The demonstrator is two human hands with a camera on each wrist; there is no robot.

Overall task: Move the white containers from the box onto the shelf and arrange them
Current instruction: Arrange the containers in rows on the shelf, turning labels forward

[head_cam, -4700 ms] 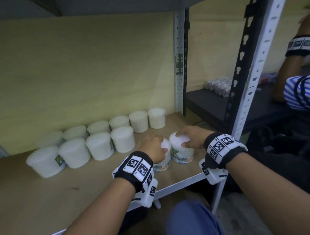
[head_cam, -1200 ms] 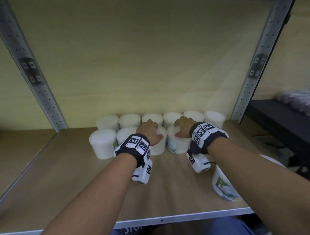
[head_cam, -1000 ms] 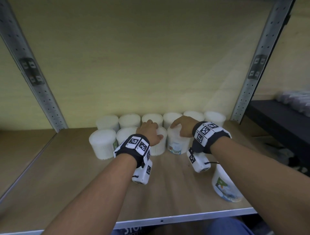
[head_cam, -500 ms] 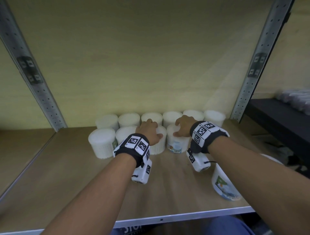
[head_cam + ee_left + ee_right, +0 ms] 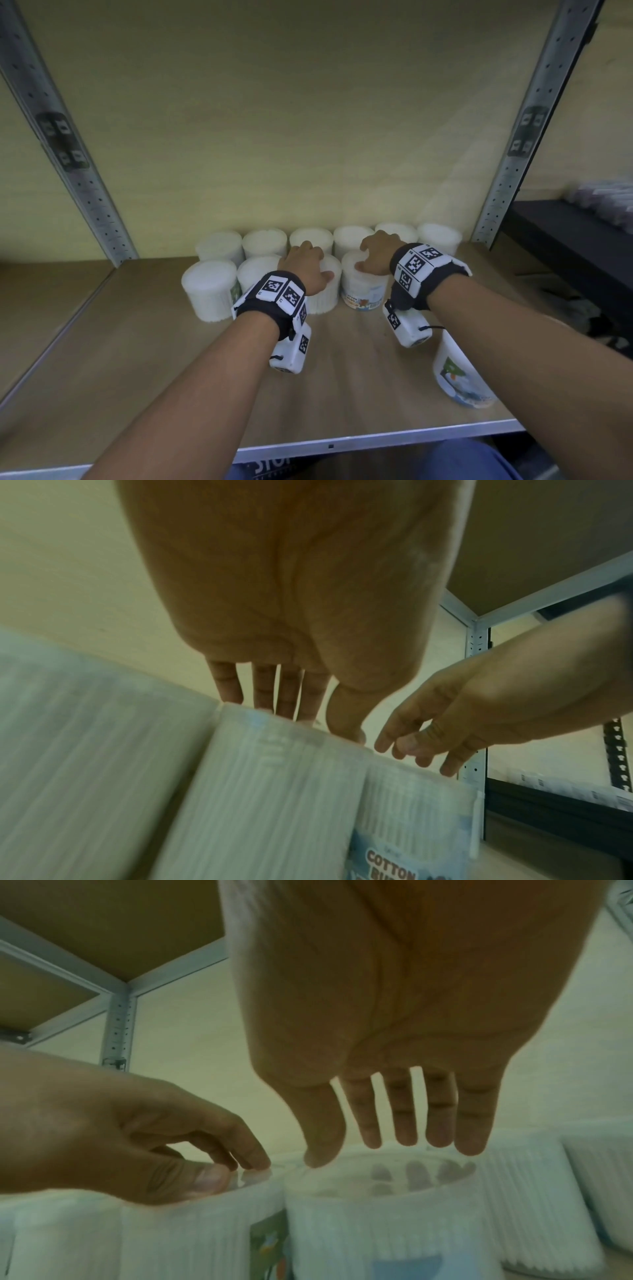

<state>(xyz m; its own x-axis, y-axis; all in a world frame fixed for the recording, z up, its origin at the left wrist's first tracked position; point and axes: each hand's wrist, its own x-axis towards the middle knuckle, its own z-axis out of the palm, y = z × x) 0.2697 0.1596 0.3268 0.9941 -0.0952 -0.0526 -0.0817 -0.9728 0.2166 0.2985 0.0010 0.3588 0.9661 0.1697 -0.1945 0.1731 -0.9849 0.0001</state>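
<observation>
White ribbed containers stand in two rows at the back of the wooden shelf (image 5: 137, 359). My left hand (image 5: 308, 263) arches over the lid of the third front-row container (image 5: 323, 298), fingers curled onto the top and thumb at its right rim. The right hand (image 5: 373, 253) hovers over the neighbouring labelled container (image 5: 363, 291); in the right wrist view its straight fingers (image 5: 404, 1131) hang just above that lid (image 5: 377, 1175). Another labelled container (image 5: 459, 380) stands alone at the front right, under my right forearm.
Perforated metal uprights (image 5: 78, 178) (image 5: 513, 164) frame the bay, with a plywood back wall behind the rows. A dark shelf (image 5: 565, 240) with small packs lies to the right. Bare board stretches left and in front of the containers.
Earlier both hands carried containers from the shelf's front right to the front row. One second ago the right hand tilted its container; it now stands flat and the fingers have straightened off it.
</observation>
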